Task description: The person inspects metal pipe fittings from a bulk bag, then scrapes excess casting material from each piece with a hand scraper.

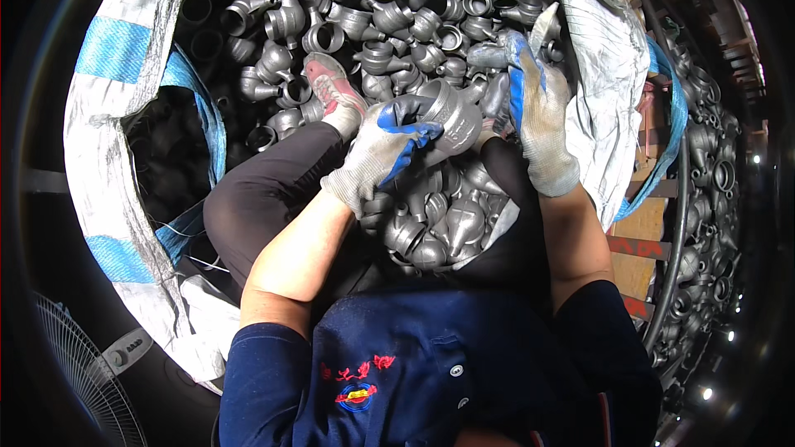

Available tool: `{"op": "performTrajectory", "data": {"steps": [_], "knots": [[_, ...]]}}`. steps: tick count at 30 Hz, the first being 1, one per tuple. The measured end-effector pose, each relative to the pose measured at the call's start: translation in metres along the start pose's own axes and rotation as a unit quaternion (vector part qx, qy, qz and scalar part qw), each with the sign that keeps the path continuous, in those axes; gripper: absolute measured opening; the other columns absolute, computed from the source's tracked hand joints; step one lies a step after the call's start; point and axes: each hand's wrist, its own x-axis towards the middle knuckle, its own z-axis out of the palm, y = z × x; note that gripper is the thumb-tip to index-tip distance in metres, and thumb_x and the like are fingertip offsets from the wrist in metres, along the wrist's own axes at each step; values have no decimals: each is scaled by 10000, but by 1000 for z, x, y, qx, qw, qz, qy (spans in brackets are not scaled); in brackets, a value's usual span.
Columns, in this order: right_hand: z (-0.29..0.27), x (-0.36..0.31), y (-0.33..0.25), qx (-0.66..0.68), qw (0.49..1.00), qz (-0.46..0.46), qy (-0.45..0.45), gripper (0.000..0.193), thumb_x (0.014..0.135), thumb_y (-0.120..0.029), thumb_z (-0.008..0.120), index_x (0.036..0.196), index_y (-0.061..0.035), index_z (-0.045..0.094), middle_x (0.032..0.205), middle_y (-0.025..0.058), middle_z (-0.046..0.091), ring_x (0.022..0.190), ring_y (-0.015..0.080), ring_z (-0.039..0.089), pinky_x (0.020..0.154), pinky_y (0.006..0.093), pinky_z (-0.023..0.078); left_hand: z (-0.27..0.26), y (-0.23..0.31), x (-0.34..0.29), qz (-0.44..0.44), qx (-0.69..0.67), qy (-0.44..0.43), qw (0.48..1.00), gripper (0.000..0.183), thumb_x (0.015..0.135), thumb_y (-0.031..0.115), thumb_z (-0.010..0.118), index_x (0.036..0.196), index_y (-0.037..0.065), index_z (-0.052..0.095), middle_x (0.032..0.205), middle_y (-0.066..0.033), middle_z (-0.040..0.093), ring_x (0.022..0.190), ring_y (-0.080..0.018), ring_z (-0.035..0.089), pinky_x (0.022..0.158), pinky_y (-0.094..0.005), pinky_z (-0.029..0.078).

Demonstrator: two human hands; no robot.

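My left hand [387, 145], in a pale knit glove with blue and dark-stained palm coating, grips a grey bulb-shaped fitting [454, 122] with a wide ringed collar. The thumb and fingers close on its collar side. To the right of that fitting is my right hand [538, 108], gloved alike. Its stained thumb and fingers point left and stand apart, with nothing plainly held between them. A pale pointed piece [543, 26] shows just past its fingers; I cannot make out what it is. More grey fittings [465, 222] lie heaped between my legs.
A large white woven sack [108, 145] with blue straps [203, 108] surrounds me. Beyond my pink shoe [330, 83] lies a deep pile of grey fittings [377, 21]. A fan [79, 364] stands at lower left. Another heap of fittings [704, 190] lies outside, to the right.
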Motion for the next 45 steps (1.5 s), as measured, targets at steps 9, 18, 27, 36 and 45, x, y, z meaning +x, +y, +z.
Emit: {"op": "performTrajectory", "data": {"steps": [9, 18, 27, 36, 45], "knots": [[24, 4, 12, -19, 984, -172, 47, 311, 918, -130, 658, 1190, 16, 621, 952, 79, 702, 766, 70, 621, 649, 204, 501, 1, -11, 2, 37, -16, 26, 999, 259, 867, 71, 661, 1125, 50, 648, 758, 13, 617, 630, -51, 519, 549, -231, 435], [11, -24, 25, -8, 994, -68, -84, 232, 926, -100, 615, 1137, -9, 642, 825, 56, 672, 661, 58, 595, 554, 185, 445, 0, -12, 2, -63, -108, 47, 991, 255, 872, 36, 627, 1126, 11, 626, 820, 7, 603, 661, -53, 515, 568, -204, 420], [-64, -45, 66, 143, 989, 43, 8, 252, 951, -172, 571, 1125, 3, 622, 767, 28, 650, 585, 42, 537, 534, 188, 432, 38, -29, -28, 117, 423, -100, 893, 307, 887, 314, 640, 1154, 162, 636, 1053, -143, 648, 913, -317, 651, 773, -411, 526], [-72, -31, 121, 170, 974, 141, 43, 192, 931, -147, 609, 1044, 1, 656, 713, 31, 651, 491, 55, 535, 448, 200, 438, 59, -81, -21, 7, 530, -341, 776, 375, 848, 300, 585, 1114, 39, 620, 1123, -178, 649, 1087, -318, 609, 940, -429, 474], [-69, -30, 121, 68, 997, 47, -1, 239, 936, -98, 585, 1159, -13, 606, 896, 28, 667, 708, 69, 621, 599, 216, 493, 58, -55, -19, 50, 515, -336, 787, 556, 819, 424, 620, 1224, 49, 559, 1148, -195, 632, 1116, -338, 589, 984, -436, 444]]}}
